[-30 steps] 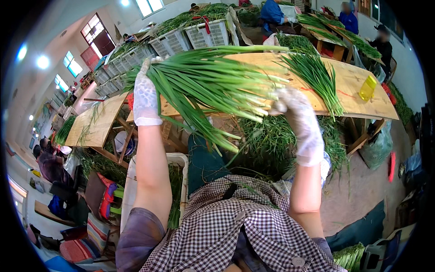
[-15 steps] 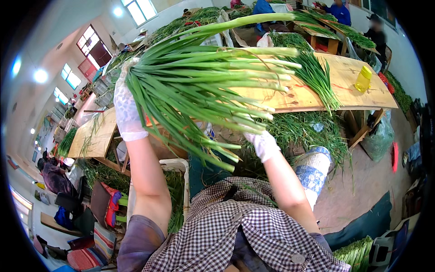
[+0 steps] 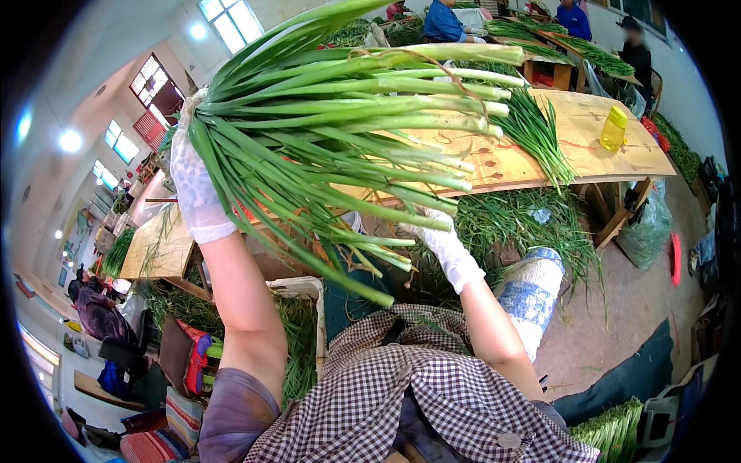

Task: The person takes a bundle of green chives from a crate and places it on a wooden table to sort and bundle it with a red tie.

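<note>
We've got bright indoor light, window (image 3: 231, 23) and lamp (image 3: 70, 141) glaring upper left. Fisheye bends edges; rim's black.

Stalk bunch (image 3: 347, 116): deep green leaves, paling through light green to creamy white ends; one brown strand across it. Left-hand glove (image 3: 199, 177): translucent white, bluish-grey blotches. Right-hand glove (image 3: 455, 258): plain white. Apron (image 3: 340, 393): dark-and-white check, pale button. Sleeve (image 3: 239, 413): mottled purple. Tabletop (image 3: 583, 116): yellowish tan, brown knots. Bottle (image 3: 614, 130): translucent yellow. Fabric cover (image 3: 531, 289): white, blue patterned bands. Plastic bag (image 3: 647, 235): pale green. Floor strip (image 3: 675, 260): bright red. Seat cushion (image 3: 183, 420): striped, apparently red and grey-blue, poorly seen near the rim.
</note>
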The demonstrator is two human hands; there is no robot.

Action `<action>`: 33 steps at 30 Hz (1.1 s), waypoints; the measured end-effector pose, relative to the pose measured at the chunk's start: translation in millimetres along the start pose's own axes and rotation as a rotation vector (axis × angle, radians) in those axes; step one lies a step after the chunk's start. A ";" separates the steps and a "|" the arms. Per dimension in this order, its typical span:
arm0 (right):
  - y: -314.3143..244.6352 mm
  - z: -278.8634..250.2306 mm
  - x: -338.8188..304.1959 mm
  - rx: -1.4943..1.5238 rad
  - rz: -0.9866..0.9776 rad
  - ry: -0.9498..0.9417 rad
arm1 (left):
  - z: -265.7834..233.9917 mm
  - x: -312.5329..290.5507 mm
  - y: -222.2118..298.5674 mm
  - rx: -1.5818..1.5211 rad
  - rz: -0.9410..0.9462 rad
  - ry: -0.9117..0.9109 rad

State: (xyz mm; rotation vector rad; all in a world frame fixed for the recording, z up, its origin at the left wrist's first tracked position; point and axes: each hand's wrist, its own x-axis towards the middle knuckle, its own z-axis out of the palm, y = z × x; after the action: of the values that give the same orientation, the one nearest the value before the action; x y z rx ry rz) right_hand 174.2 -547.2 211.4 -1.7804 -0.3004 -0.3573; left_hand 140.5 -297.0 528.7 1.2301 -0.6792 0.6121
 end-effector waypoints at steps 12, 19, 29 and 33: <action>-103.7 50.8 36.1 0.444 -0.465 -0.022 | -12.8 0.5 0.2 -0.425 -0.143 -0.157; -63.1 16.4 24.6 0.678 -0.004 -0.149 | -5.8 -9.9 -2.0 0.289 0.122 0.039; 17.5 -45.5 -20.8 -0.399 0.168 -0.151 | -24.3 -0.3 -12.2 0.030 -0.038 0.023; -31.2 -30.2 20.8 0.329 0.202 -0.138 | -8.3 -1.6 -23.3 0.046 -0.015 -0.030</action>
State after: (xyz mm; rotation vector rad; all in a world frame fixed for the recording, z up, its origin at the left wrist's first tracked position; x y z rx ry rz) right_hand 178.9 -569.0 254.1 -1.4962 -0.2569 -0.0362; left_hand 157.8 -294.3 511.1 1.2882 -0.6833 0.6013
